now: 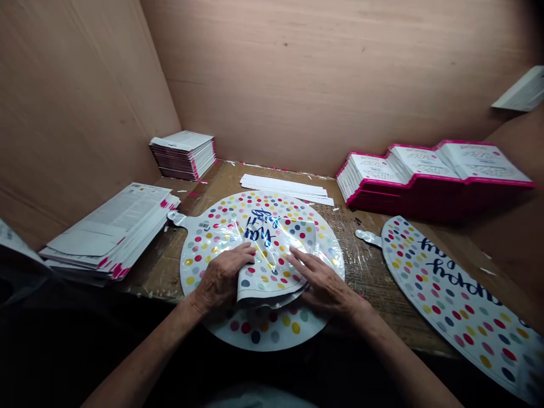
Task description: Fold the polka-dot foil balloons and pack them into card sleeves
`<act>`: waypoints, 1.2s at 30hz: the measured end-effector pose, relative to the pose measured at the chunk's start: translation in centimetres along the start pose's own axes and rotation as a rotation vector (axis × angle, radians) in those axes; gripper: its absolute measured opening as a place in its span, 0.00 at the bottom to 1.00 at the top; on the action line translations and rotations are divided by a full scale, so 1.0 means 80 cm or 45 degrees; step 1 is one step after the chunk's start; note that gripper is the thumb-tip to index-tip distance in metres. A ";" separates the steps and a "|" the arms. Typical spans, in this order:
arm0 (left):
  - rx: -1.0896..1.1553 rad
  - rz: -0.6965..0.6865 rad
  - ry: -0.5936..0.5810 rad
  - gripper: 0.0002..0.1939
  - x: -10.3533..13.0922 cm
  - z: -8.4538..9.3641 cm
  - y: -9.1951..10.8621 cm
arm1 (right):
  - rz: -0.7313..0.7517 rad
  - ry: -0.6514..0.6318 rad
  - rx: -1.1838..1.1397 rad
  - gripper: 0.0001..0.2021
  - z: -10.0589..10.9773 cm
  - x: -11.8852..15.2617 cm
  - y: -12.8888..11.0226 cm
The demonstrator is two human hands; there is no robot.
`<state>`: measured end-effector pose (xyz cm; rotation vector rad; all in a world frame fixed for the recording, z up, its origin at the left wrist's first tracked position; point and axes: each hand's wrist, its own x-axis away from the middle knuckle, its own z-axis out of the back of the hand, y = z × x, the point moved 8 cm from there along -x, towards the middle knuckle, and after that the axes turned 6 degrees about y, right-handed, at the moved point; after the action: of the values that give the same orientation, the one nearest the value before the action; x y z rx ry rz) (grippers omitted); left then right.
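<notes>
Overhead, brown board walls point(323, 73) enclose a worn wooden table point(374, 272). Second spotted foil balloon point(459, 300) lies flat at right, running off the near edge. Pink-edged card stacks point(429, 175) sit in a row at the back right; white leaflet stack point(114, 232) at left, a smaller stack point(183, 154) in the far left corner, white paper strips point(284, 188) just behind centre. Round spotted foil balloon point(259, 266) lies flat at centre, partly folded, its folded flap point(272, 260) with blue lettering turned up over the middle. Left hand point(223, 277) rests on the flap's left edge, fingers curled over the fold, pressing it down. Right hand point(325, 283) lies flat and spread on the flap's right side, fingertips pointing inward. Flap sits between both hands, touching each.
</notes>
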<state>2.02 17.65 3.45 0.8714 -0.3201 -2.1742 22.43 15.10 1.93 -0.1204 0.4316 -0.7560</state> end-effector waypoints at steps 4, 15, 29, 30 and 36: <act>0.021 0.443 0.020 0.15 0.006 -0.004 -0.039 | -0.249 0.105 -0.157 0.16 -0.007 -0.041 0.026; 0.005 1.135 0.192 0.30 -0.011 -0.007 -0.096 | -0.941 0.265 0.237 0.15 -0.004 -0.065 0.065; -0.106 0.043 -0.152 0.27 -0.041 0.022 -0.012 | 0.516 -0.151 0.138 0.17 -0.042 -0.058 -0.099; -0.082 -0.027 -0.324 0.30 -0.037 0.009 -0.011 | 0.528 -0.140 0.014 0.17 -0.035 -0.042 -0.094; 0.005 0.275 -0.238 0.17 -0.021 -0.020 -0.043 | -0.726 0.253 -0.391 0.25 -0.018 -0.034 0.035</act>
<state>1.97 21.26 1.50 0.6055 -0.4878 -2.0557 21.81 19.08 0.81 -0.4728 0.7154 -1.2641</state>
